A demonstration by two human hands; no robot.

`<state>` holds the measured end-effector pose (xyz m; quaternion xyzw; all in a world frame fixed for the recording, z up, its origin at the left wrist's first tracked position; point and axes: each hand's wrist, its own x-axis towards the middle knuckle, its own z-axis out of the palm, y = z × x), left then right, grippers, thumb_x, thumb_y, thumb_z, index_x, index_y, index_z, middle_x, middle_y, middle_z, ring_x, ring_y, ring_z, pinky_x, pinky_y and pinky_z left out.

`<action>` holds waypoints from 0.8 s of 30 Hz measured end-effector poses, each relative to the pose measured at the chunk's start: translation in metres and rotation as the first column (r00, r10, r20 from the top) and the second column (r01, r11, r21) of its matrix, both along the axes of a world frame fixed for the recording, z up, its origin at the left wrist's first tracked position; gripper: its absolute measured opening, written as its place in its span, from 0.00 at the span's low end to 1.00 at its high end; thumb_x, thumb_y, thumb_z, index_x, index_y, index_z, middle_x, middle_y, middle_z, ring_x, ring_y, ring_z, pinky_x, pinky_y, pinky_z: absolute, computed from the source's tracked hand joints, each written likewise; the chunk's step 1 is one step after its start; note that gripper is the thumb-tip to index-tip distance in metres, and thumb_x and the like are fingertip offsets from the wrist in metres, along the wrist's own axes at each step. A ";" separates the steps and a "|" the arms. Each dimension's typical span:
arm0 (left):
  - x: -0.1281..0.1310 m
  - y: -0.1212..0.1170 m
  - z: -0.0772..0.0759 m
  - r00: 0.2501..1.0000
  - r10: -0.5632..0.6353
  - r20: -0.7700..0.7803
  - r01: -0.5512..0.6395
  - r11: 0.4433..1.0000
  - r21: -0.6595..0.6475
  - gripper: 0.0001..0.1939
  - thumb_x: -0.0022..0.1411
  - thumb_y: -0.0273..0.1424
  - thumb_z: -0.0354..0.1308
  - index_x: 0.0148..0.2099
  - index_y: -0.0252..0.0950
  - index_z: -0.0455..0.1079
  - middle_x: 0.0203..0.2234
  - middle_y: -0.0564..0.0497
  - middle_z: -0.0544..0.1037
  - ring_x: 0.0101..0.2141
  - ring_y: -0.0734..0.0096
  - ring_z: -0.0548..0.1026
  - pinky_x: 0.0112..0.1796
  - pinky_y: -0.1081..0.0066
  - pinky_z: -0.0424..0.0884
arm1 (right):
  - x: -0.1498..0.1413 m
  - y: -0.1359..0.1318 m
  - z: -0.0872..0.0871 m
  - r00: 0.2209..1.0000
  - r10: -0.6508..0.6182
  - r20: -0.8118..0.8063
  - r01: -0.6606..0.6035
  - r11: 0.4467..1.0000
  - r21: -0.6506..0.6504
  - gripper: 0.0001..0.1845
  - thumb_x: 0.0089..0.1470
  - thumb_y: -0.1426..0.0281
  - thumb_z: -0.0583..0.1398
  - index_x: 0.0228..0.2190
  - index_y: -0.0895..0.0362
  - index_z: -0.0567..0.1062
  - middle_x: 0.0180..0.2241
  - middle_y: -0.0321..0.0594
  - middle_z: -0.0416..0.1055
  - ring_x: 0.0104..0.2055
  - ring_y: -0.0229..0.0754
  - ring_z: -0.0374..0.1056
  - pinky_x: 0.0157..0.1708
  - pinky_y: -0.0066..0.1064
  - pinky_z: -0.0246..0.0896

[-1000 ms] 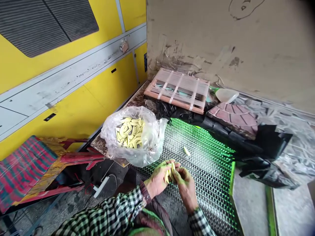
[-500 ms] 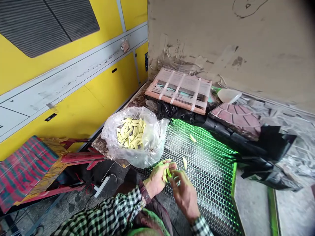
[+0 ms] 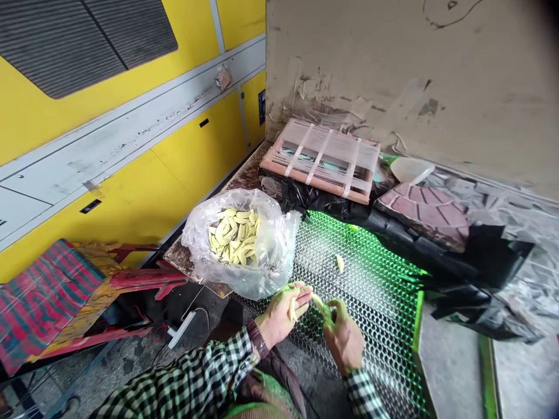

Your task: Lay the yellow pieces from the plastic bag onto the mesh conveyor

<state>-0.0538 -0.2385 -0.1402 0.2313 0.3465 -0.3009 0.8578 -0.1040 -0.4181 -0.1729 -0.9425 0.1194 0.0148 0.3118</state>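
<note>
My left hand [image 3: 279, 314] is closed round a small bunch of pale yellow leaf-shaped pieces [image 3: 292, 307] near the front edge of a honeycomb mesh bed [image 3: 371, 302] lit green. My right hand [image 3: 344, 337] sits just to the right of it, pinching one yellow piece [image 3: 318, 301] between its fingertips. Another single yellow piece [image 3: 339, 263] lies loose on the mesh farther back. A clear plastic bag [image 3: 242, 244] full of the same yellow pieces stands to the left of the mesh.
A pink slatted frame [image 3: 323, 160] and a reddish curved panel [image 3: 423, 212] lie behind the mesh on black plastic sheeting [image 3: 458, 262]. A brown board [image 3: 414, 87] rises at the back. The yellow machine wall [image 3: 131, 145] and a striped cloth [image 3: 39, 297] are on the left.
My right hand has drawn away to the right from my left, pulling one yellow piece out of the bunch. The loose piece on the mesh now lies elsewhere.
</note>
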 end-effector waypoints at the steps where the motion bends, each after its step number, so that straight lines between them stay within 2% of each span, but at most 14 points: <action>1: 0.000 -0.001 0.000 1.000 0.000 0.007 0.000 1.000 -0.005 0.12 0.66 0.24 0.56 0.51 0.34 0.70 0.52 0.38 0.80 0.51 0.62 0.80 0.56 0.63 0.70 | 0.001 0.005 0.005 1.000 0.010 0.025 -0.010 1.000 -0.006 0.27 0.65 0.46 0.46 0.38 0.54 0.71 0.19 0.35 0.68 0.15 0.41 0.60 0.16 0.29 0.47; 3: 0.000 -0.003 -0.001 0.999 -0.002 0.044 0.003 1.000 -0.021 0.12 0.65 0.26 0.58 0.51 0.34 0.70 0.50 0.39 0.81 0.50 0.61 0.80 0.54 0.63 0.72 | 0.002 0.020 0.017 0.996 0.066 0.063 -0.068 0.997 0.036 0.21 0.68 0.52 0.50 0.41 0.54 0.72 0.26 0.38 0.74 0.21 0.42 0.67 0.20 0.30 0.56; 5: -0.001 -0.005 -0.001 0.996 -0.008 0.093 0.012 0.999 -0.039 0.12 0.64 0.29 0.59 0.50 0.34 0.71 0.46 0.39 0.81 0.49 0.58 0.80 0.52 0.62 0.74 | 0.003 0.038 0.028 0.980 0.168 0.103 -0.178 0.978 0.106 0.17 0.69 0.57 0.52 0.47 0.54 0.73 0.38 0.44 0.78 0.32 0.45 0.74 0.28 0.33 0.66; 7: -0.002 -0.005 0.000 0.992 -0.020 0.124 0.026 0.999 -0.048 0.12 0.65 0.32 0.60 0.50 0.34 0.73 0.44 0.39 0.82 0.50 0.55 0.79 0.52 0.60 0.74 | 0.005 0.052 0.032 0.955 0.254 0.150 -0.274 0.953 0.132 0.17 0.69 0.60 0.52 0.52 0.54 0.72 0.48 0.48 0.76 0.42 0.47 0.76 0.36 0.34 0.70; 9: -0.003 -0.002 0.003 0.989 -0.021 0.145 0.026 0.999 -0.033 0.11 0.64 0.30 0.62 0.48 0.34 0.74 0.44 0.39 0.81 0.52 0.55 0.78 0.54 0.61 0.74 | 0.006 0.057 0.030 0.941 0.284 0.182 -0.309 0.942 0.130 0.15 0.69 0.63 0.52 0.50 0.54 0.73 0.48 0.47 0.76 0.44 0.47 0.75 0.38 0.34 0.70; 11: -0.005 0.002 0.007 0.983 -0.006 0.186 0.005 1.000 0.004 0.10 0.61 0.27 0.64 0.46 0.35 0.74 0.47 0.39 0.80 0.55 0.58 0.76 0.56 0.65 0.72 | 0.007 0.055 0.026 0.940 0.277 0.200 -0.307 0.941 0.140 0.13 0.69 0.64 0.51 0.44 0.54 0.75 0.42 0.44 0.76 0.40 0.44 0.75 0.37 0.32 0.70; 13: -0.007 0.005 0.009 0.976 -0.003 0.217 -0.003 1.000 0.028 0.08 0.61 0.26 0.65 0.44 0.34 0.74 0.49 0.38 0.80 0.54 0.59 0.76 0.55 0.68 0.72 | 0.006 0.047 0.021 0.946 0.232 0.226 -0.265 0.956 0.129 0.13 0.70 0.63 0.52 0.42 0.54 0.75 0.39 0.42 0.77 0.36 0.42 0.74 0.36 0.31 0.69; 15: -0.008 0.004 0.008 0.985 -0.015 0.171 0.020 0.999 -0.027 0.07 0.64 0.29 0.62 0.44 0.33 0.74 0.46 0.37 0.80 0.50 0.57 0.78 0.50 0.66 0.74 | 0.004 0.036 0.016 0.945 0.165 0.284 -0.182 0.983 0.034 0.15 0.71 0.61 0.52 0.43 0.55 0.75 0.37 0.42 0.78 0.33 0.41 0.73 0.31 0.29 0.66; 17: -0.007 0.002 0.003 0.998 -0.013 0.063 0.019 0.995 -0.094 0.08 0.67 0.30 0.58 0.45 0.31 0.73 0.44 0.38 0.81 0.45 0.59 0.81 0.46 0.65 0.75 | 0.003 0.024 0.009 0.926 0.157 0.343 -0.121 0.985 -0.125 0.17 0.71 0.60 0.52 0.42 0.56 0.76 0.35 0.42 0.78 0.28 0.39 0.71 0.25 0.28 0.59; 20: -0.004 0.001 -0.003 0.998 0.033 -0.061 -0.037 0.998 -0.056 0.08 0.67 0.29 0.58 0.47 0.32 0.72 0.45 0.41 0.81 0.45 0.61 0.81 0.48 0.65 0.74 | -0.001 0.004 -0.008 0.896 0.282 0.342 -0.156 0.922 -0.353 0.19 0.73 0.64 0.50 0.39 0.57 0.78 0.30 0.39 0.76 0.22 0.35 0.65 0.20 0.27 0.50; 24: -0.001 0.006 -0.003 0.996 0.051 -0.073 -0.053 0.998 -0.019 0.10 0.67 0.30 0.58 0.49 0.32 0.71 0.46 0.41 0.81 0.47 0.60 0.81 0.53 0.62 0.72 | -0.012 -0.015 -0.031 0.863 0.415 0.289 -0.228 0.829 -0.510 0.20 0.72 0.69 0.49 0.38 0.58 0.79 0.28 0.39 0.75 0.23 0.36 0.67 0.23 0.27 0.52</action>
